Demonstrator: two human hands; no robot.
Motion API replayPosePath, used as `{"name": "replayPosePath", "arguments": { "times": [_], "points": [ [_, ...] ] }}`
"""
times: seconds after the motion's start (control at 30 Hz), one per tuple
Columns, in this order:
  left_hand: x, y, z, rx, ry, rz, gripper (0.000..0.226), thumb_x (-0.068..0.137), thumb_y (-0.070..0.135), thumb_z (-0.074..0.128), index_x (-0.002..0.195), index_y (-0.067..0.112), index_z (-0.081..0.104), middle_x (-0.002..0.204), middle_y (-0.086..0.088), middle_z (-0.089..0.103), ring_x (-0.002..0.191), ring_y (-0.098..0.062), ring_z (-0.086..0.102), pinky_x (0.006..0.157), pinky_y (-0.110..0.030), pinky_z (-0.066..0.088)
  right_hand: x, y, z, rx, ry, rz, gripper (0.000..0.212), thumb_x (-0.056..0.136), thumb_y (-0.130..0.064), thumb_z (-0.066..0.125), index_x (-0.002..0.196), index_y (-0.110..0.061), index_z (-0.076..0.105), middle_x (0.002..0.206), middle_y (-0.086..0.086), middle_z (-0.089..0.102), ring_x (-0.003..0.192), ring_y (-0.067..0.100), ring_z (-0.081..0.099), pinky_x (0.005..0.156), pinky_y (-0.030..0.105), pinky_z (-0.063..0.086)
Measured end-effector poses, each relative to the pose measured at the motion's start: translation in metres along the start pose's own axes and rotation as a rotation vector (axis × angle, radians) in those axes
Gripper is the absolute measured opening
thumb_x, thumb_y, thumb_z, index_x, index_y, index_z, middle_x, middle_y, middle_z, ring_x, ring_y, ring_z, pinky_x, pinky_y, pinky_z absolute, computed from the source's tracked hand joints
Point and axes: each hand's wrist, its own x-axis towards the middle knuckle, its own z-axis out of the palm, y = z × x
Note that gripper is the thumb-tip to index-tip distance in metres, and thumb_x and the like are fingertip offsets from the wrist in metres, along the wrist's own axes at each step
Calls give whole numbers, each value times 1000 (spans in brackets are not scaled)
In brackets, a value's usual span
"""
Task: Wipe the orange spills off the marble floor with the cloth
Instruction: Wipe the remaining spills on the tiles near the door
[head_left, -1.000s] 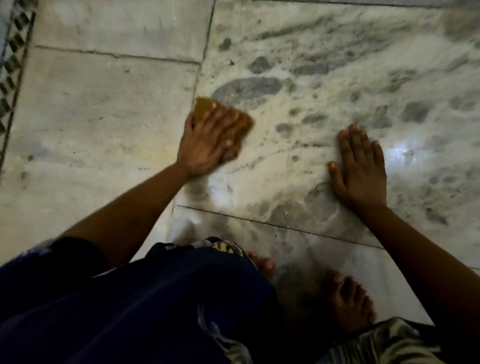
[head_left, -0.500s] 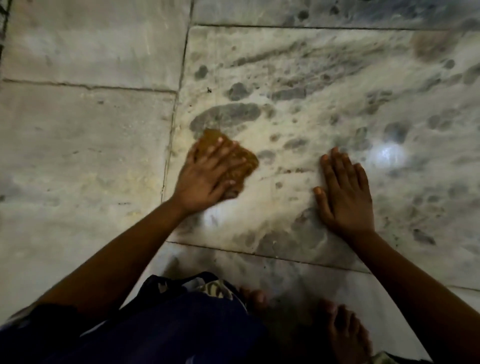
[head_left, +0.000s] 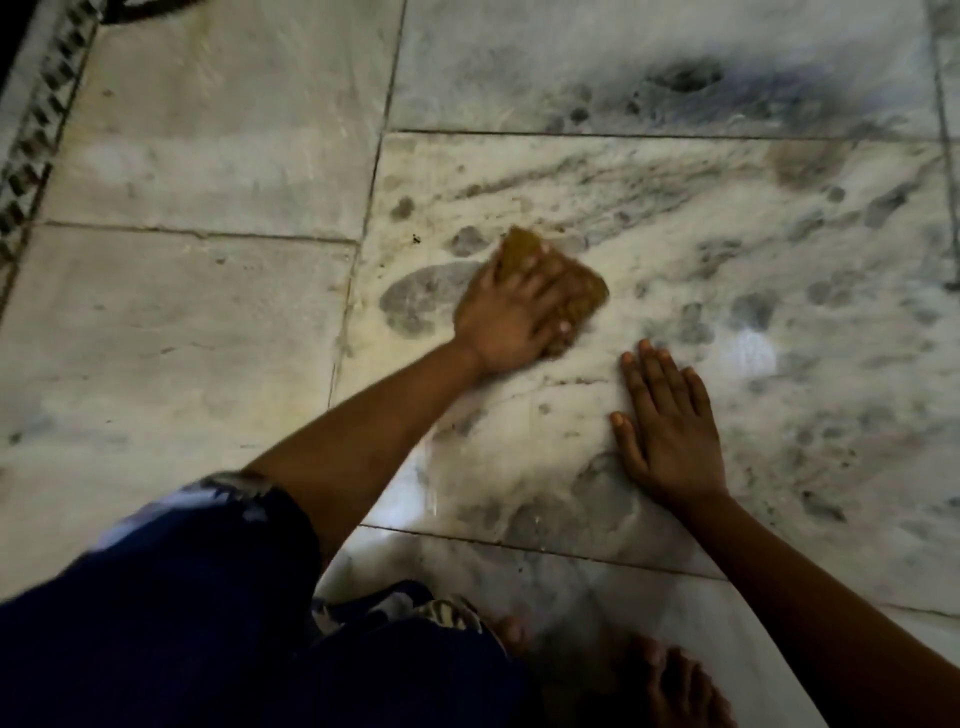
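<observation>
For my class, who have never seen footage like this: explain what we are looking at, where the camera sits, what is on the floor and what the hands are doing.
No machine here: a person's two bare hands, filmed from a camera worn on their head, looking down. The left hand presses a brownish-orange folded cloth flat against the grey-veined white marble floor. The right hand rests open on the floor beside it, holding nothing. A faint brownish smear shows farther away. The person's bare foot appears at the bottom.

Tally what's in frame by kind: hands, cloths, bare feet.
Hands: 2, left hand pressing the cloth, right hand flat on the marble floor
Cloths: 1, orange-brown cloth
Bare feet: 2, and
Total: 5
</observation>
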Motion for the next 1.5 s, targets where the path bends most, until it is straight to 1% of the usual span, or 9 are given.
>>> {"name": "replayPosePath", "arguments": {
  "times": [0.1,0.17,0.3,0.4,0.57,0.77,1.0,1.23,1.5],
  "points": [
    [-63,16,22,-20,23,230,53,93,47,27,139,27,44,147,-6,41,139,-28,31,112,-51,12,-1,1,1,9,11,-2,60,93,-39,27,147,-11,27,154,12,24,142,23,20,114,39,12],
    [-108,0,30,-65,54,231,49,96,50,25,139,33,38,150,-3,36,141,-24,25,112,-47,12,-1,1,2,8,22,-4,60,94,-39,26,147,-12,26,154,11,22,142,21,17,115,39,11],
    [-122,-61,26,-67,105,8,52,96,52,16,140,30,33,147,-8,39,138,-23,23,104,-44,18,0,2,5,5,18,-4,62,93,-41,26,148,-12,23,155,10,20,143,21,16,116,39,9],
    [-68,-104,11,-84,77,-241,63,90,57,20,144,27,33,151,-8,33,141,-25,23,106,-53,22,0,1,5,3,9,4,62,93,-41,26,148,-12,23,155,10,19,143,21,16,116,39,9],
    [52,-105,-28,-239,33,-555,58,97,51,30,149,30,15,159,2,6,146,-23,2,112,-56,3,0,2,3,7,14,-4,62,93,-41,27,148,-13,23,155,9,18,143,21,15,116,39,9],
    [87,-8,-32,-97,-22,-256,58,97,49,28,149,29,12,159,0,10,145,-25,4,112,-53,3,0,5,4,9,8,-15,62,92,-41,29,148,-13,26,155,9,20,143,21,17,115,41,14],
    [-57,1,12,-98,71,65,57,90,57,28,142,35,34,149,-1,38,140,-23,27,103,-46,20,-1,5,4,8,18,-15,61,94,-43,27,147,-14,26,155,9,21,142,21,19,115,40,14],
    [-117,-68,-6,-138,58,-406,67,82,61,30,138,28,44,146,-4,41,130,-30,39,90,-46,37,-2,3,4,6,5,-26,62,94,-42,25,146,-10,29,154,13,24,141,26,23,113,39,11],
    [-165,-29,-1,-227,97,-699,54,88,41,56,139,29,42,139,-3,43,123,-30,36,78,-40,44,-1,2,-3,53,-24,-27,73,87,-50,13,148,-10,22,156,12,15,144,26,14,115,39,7]
  ]
}}
